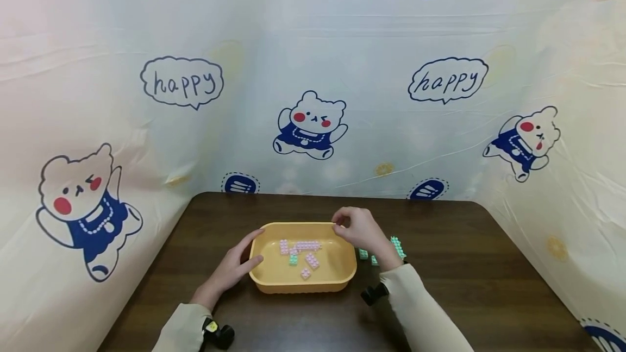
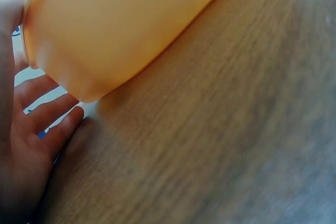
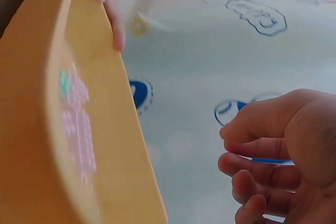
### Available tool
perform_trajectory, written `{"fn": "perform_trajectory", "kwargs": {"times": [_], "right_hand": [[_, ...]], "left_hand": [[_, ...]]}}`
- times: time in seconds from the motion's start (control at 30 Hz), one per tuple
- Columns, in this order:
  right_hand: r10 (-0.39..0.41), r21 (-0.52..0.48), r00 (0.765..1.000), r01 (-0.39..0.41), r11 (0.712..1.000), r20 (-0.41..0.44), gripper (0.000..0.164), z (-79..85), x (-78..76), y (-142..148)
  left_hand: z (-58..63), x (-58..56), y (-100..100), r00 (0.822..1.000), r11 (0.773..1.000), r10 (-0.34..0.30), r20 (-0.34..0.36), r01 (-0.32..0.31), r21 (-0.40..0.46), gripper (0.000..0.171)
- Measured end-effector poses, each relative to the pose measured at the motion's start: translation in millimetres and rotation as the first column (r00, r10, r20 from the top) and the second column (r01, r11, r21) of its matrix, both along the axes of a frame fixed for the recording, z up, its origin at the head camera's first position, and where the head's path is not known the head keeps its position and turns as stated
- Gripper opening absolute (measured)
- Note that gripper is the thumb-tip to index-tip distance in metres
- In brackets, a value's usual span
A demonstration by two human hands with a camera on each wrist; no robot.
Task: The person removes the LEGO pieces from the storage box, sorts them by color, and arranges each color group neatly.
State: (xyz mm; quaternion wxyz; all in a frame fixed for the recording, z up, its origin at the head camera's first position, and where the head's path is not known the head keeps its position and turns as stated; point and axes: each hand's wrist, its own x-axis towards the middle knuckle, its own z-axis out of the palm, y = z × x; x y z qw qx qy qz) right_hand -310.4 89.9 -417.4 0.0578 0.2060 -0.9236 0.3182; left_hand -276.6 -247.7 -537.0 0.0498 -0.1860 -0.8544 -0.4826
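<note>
sleeves, left fingers on yellow tub, bricks inside, "happy" backdrop (twice)

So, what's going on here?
Someone's left hand holds the left end of a yellow tray on a dark table. Their right hand is by the tray's far right corner, with nothing visible in its grasp. Inside the tray lie several pink toy bricks and a green piece. More green bricks sit on the table to the right, partly hidden by the right arm.
</note>
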Motion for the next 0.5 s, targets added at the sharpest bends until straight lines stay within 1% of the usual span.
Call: {"fn": "perform_trajectory", "kwargs": {"times": [0.13,0.33,0.5], "right_hand": [[0.051,0.004,0.999,-0.051,0.999,0.016,0.008,0.3,-4.4,-21],[0.117,0.012,0.993,-0.118,0.993,0.034,0.014,-6.8,-8.4,-48],[0.159,0.014,0.986,-0.160,0.987,0.058,0.018,-9.1,-10.1,-69]], "left_hand": [[-0.2,-0.8,0,1.000,1.000,-0.012,0.001,0.012,-0.003,0.063],[-1.2,-1.0,-1,1.000,1.000,-0.020,0.005,0.020,0.000,0.063],[-1.0,-0.9,-1,1.000,1.000,-0.018,-0.011,0.018,-0.003,0.062]]}}
